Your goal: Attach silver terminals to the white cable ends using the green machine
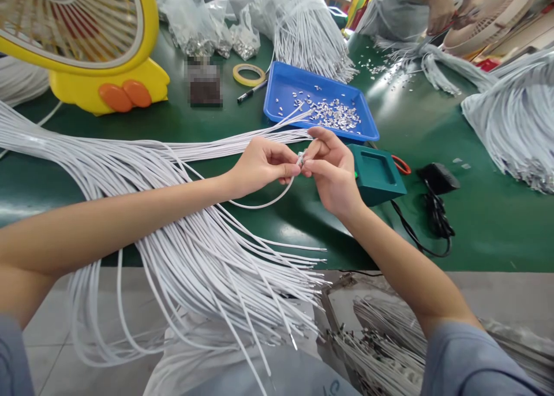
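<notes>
Near the middle of the view, my left hand (263, 166) pinches a white cable (281, 198) close to its end. A small silvery metal connector (300, 157) sits at that end, between my two hands. My right hand (332, 170) meets it from the other side, thumb and fingertips closed on the connector; the fingers partly cover it. Below my left forearm spreads a thick bundle of white cables (203, 234), its tips hanging over the table edge. Just beyond my hands, a blue tray (281, 78) carries many small metal pieces (337, 114) and several cable ends.
A green device (378, 174) stands right of my right hand, near a black power adapter (438, 178). A yellow fan (125, 84), yellow tape (249, 74), a pen (252, 91) and bagged parts (194, 29) lie farther back. Another person's hands (441, 12) work at the far right.
</notes>
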The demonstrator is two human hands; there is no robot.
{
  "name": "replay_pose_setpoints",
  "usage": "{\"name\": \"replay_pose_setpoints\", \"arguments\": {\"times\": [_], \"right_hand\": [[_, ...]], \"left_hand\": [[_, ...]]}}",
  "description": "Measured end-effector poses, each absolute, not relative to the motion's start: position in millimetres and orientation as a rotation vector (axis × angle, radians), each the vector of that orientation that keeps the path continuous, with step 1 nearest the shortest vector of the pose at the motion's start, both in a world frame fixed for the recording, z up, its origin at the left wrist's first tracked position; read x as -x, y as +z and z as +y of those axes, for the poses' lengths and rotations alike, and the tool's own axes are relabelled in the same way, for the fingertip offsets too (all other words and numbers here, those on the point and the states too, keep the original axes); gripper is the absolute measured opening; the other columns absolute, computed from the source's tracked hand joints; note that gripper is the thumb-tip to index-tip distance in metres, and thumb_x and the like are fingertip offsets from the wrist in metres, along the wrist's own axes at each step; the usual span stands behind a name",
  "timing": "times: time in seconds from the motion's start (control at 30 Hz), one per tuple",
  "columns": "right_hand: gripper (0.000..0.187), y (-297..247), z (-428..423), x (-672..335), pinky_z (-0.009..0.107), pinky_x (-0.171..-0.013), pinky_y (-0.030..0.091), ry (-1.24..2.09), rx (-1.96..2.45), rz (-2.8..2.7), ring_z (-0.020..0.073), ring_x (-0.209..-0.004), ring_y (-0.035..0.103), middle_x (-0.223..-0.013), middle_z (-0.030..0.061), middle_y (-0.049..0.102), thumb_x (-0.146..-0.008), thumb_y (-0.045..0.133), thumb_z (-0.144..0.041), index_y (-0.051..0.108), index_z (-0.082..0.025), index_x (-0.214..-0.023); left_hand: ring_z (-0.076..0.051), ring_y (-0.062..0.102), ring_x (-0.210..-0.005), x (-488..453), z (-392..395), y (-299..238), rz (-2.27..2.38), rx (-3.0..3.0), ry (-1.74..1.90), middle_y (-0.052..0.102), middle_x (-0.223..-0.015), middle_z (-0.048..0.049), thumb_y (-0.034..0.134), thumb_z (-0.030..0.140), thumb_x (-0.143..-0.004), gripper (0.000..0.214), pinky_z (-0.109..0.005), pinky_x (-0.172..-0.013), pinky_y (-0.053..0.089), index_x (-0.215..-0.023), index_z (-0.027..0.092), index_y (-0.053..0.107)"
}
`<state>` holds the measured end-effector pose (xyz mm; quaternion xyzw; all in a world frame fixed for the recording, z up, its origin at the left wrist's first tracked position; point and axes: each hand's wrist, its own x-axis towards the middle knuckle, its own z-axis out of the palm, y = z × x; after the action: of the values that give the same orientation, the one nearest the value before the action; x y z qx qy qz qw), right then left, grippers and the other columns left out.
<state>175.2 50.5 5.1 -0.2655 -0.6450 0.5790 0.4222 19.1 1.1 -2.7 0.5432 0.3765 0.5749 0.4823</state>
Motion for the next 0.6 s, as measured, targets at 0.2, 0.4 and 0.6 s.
{"name": "replay_pose_setpoints", "arguments": {"times": [0.2, 0.4, 0.6], "right_hand": [[0.033, 2.2, 54.2, -178.1, 0.029, -0.059, 0.051, 1.342, 0.648, -1.645, 0.0152, -0.072, 0.059, -0.079, -0.0003, 0.060, -0.077, 0.065, -0.032, 0.060, -0.028, -0.109], [0.044, 0.2, 52.1, -177.3, 0.033, -0.064, 0.055, 1.273, 0.678, -1.730, 0.0172, -0.075, 0.063, -0.079, -0.0007, 0.060, -0.076, 0.074, -0.043, 0.057, -0.029, -0.114], [0.035, 2.2, 51.6, -176.2, 0.030, -0.056, 0.051, 1.309, 0.632, -1.721, 0.0142, -0.066, 0.057, -0.071, -0.0024, 0.057, -0.075, 0.075, -0.039, 0.058, -0.026, -0.103]], "left_hand": [[-0.008, 0.059, -0.048, -15.9, 2.2, -2.3, 0.954, -1.312, 1.409, 0.065, -0.056, -0.0019, 0.086, 0.032, -0.061, 0.030, -0.019, -0.047, 0.049, -0.064, 0.008, 0.068], [-0.009, 0.059, -0.048, -19.0, -1.2, -0.5, 0.936, -1.331, 1.340, 0.065, -0.055, -0.0018, 0.088, 0.033, -0.058, 0.031, -0.018, -0.046, 0.048, -0.066, 0.009, 0.070], [-0.008, 0.058, -0.047, -21.0, -0.9, 1.1, 0.955, -1.324, 1.379, 0.063, -0.054, 0.0000, 0.090, 0.028, -0.056, 0.030, -0.018, -0.048, 0.049, -0.062, 0.009, 0.067]]}}
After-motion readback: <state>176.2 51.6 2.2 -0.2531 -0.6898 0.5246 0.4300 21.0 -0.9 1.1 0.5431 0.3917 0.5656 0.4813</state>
